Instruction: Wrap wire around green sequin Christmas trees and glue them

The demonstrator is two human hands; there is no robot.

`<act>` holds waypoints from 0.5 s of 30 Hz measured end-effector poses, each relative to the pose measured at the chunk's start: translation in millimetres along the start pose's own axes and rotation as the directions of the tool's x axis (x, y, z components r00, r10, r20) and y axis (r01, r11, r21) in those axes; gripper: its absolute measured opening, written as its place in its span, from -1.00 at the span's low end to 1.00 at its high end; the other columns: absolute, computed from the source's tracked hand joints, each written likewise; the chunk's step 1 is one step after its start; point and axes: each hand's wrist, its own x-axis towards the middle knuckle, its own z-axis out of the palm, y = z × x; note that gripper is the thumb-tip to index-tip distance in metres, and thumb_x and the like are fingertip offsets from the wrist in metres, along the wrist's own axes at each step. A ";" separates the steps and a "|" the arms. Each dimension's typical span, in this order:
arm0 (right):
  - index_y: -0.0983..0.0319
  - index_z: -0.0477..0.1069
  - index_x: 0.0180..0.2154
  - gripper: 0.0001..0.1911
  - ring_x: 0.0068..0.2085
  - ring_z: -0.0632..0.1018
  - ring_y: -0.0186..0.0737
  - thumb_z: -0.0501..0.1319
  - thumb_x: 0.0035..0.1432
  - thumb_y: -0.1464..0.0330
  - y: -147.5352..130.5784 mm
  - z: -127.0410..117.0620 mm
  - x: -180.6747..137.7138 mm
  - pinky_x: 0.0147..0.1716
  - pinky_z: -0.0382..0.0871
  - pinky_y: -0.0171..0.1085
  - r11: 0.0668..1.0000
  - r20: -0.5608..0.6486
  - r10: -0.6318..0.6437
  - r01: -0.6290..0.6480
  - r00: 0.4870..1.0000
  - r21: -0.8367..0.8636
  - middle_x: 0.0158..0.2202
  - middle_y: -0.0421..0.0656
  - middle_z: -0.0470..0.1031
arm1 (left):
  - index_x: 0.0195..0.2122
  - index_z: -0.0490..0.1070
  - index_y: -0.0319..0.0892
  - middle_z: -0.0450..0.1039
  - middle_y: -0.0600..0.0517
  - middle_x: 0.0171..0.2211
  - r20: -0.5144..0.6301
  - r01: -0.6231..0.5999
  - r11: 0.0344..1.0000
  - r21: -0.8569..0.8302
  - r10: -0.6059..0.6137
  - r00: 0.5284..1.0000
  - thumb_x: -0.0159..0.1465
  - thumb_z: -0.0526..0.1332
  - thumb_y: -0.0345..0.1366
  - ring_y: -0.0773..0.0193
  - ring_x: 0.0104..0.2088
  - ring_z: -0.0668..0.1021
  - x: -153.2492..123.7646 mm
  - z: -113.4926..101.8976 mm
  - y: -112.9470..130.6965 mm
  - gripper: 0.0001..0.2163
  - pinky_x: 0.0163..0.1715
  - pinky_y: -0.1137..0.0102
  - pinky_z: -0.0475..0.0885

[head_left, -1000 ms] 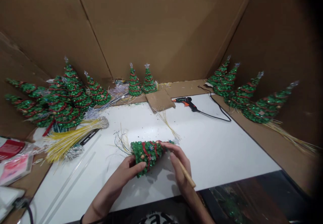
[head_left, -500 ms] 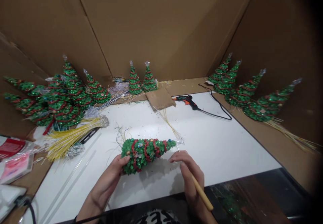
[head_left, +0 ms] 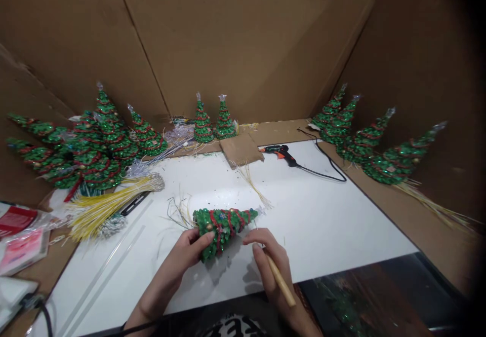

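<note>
A small green sequin Christmas tree (head_left: 222, 224) with red garland lies on its side above the white table (head_left: 326, 225), its tip pointing right. My left hand (head_left: 188, 253) is closed on its wide base, where thin wires stick out. My right hand (head_left: 269, 261) is just right of the tree, fingers curled round a wooden stick (head_left: 280, 286) that points back toward me, fingertips close to the tree's lower side.
Finished trees stand piled at the left (head_left: 87, 144), two at the back (head_left: 212, 119), and several lean along the right cardboard wall (head_left: 364, 139). A glue gun (head_left: 279, 153) with a black cord, a cardboard piece (head_left: 241, 150), yellow wire bundles (head_left: 102, 208) and packets (head_left: 18, 246) lie around.
The tree was turned in my hands, swung out longer to the right half a second ago, and has now come back lower and closer. My right hand stays near its tip side.
</note>
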 end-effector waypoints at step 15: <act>0.20 0.40 -0.29 -0.79 -0.27 0.47 -0.22 0.00 0.22 0.35 -8.4 9.8 4.1 -0.24 0.34 -0.24 0.999 0.081 0.018 -0.021 0.997 0.031 -0.35 -0.12 0.46 | -0.56 0.30 -0.22 0.06 0.18 -0.66 0.065 -0.102 0.992 0.080 0.097 0.993 -0.03 0.26 0.10 0.43 -0.60 0.12 0.9 -4.6 4.1 -0.58 -0.61 0.47 -0.02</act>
